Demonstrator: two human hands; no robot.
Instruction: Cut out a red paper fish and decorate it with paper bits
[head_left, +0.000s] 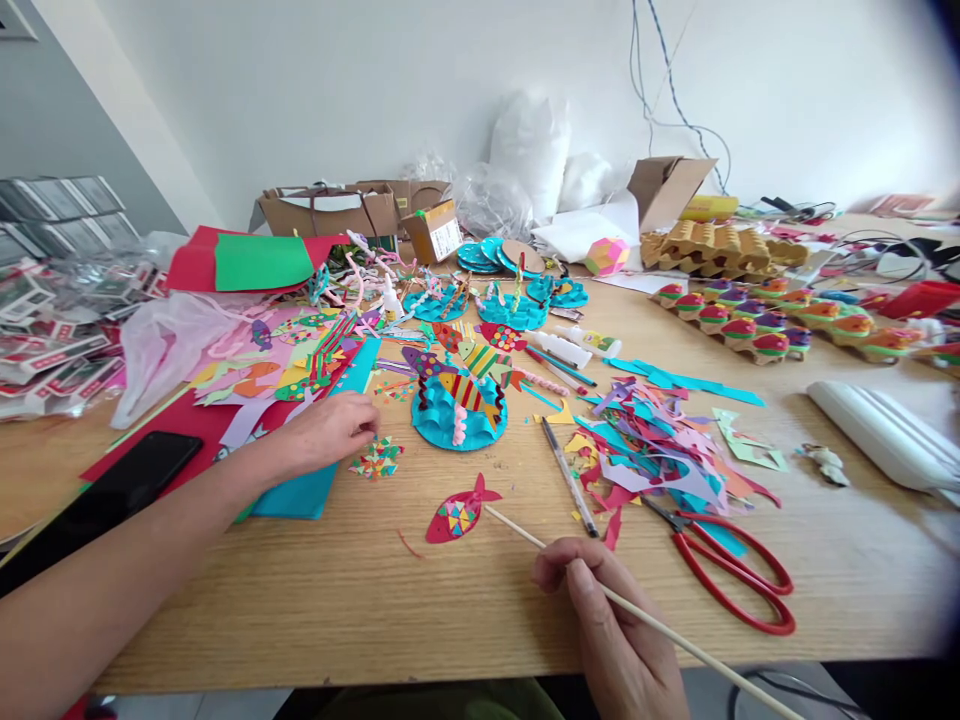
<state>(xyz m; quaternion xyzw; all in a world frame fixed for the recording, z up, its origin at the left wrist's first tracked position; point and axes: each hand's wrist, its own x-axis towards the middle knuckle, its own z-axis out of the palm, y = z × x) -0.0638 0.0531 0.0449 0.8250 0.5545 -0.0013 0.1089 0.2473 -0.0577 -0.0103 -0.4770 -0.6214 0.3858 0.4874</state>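
My right hand (619,625) grips a thin wooden stick (517,526), whose tip is close to the tail of a red paper fish (456,515). Small coloured triangles cover the middle of that fish, which lies flat on the table. My left hand (337,435) is closed, fingers curled downward, beside a small pile of coloured paper bits (379,458); anything in its fingertips is hidden. Behind the red fish stands a round blue base (442,435) bearing a striped paper fish (469,393) and a pink twisted stem (460,425).
Red-handled scissors (735,577) and a pen (570,475) lie to the right, near a heap of paper scraps (660,445). Coloured sheets (300,500) and a black phone (142,468) are at the left. Glue bottles (559,348), painted egg-carton pieces (739,320) and cardboard boxes (330,210) stand farther back.
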